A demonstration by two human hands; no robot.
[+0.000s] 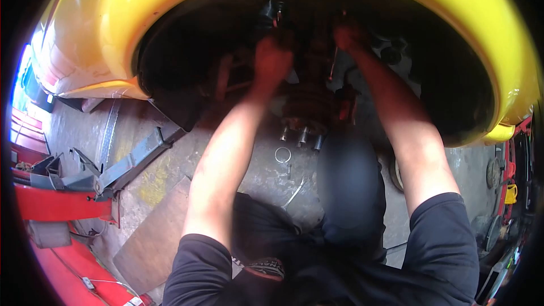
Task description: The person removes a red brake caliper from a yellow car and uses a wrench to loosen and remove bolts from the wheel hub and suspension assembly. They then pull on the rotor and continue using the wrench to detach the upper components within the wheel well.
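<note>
Both arms reach up into the dark wheel well under the yellow fender point(122, 22). My left hand point(275, 54) is closed in the shadow near a dark part with a small bright end; what it holds is hidden. To its right, my right hand point(347, 34) is closed around a thin metal tool point(332, 65) whose shaft points down. Between and below the hands sits the wheel hub point(306, 110), with several metal studs point(303, 135) sticking out toward me. A dark red part point(345, 105) is right of the hub.
On the floor below the hub lie a metal ring point(283, 155), a small bolt-like piece point(289, 171) and a wrench point(294, 194). A grey lift arm point(133, 161) and red lift base point(62, 204) stand at left. Flat board point(153, 238) lies lower left.
</note>
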